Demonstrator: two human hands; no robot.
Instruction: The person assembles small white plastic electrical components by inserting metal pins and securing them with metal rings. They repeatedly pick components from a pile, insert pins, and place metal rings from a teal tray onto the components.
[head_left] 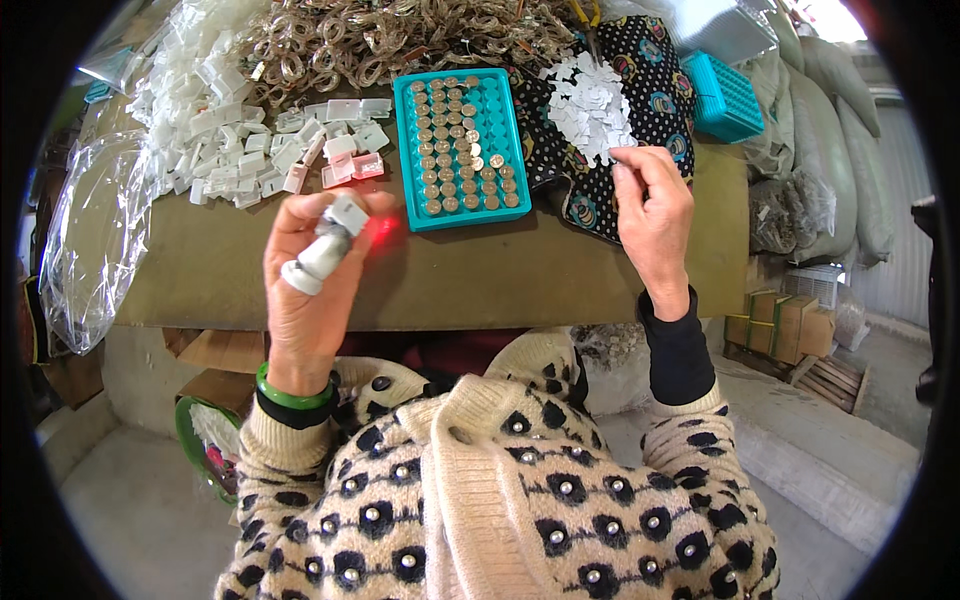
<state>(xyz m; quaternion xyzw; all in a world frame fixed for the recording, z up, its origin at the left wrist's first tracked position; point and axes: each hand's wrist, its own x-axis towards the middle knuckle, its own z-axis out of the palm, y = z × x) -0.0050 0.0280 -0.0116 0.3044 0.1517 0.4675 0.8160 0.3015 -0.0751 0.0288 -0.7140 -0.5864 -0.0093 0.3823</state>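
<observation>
My left hand (315,270) is raised over the near side of the table, its fingers closed round a small white plastic case (349,214). White wrapping covers the thumb, and a red glow shows beside the case. At the near edge of a heap of small white slips (590,100), my right hand (655,200) has thumb and forefinger drawn together; whatever they pinch is too small to make out. Between my hands lies a teal tray (465,217) with round pockets, many holding small round metal discs (440,160) like button cells. Several pockets on its far right hold none.
Translucent white plastic cases (225,130) are heaped at the far left, some pinkish ones (352,170) near the tray. Coiled clear wires (370,40) cover the back. The slips lie on black patterned cloth (650,80). A teal basket (722,95) stands right; a clear bag (90,240) hangs left.
</observation>
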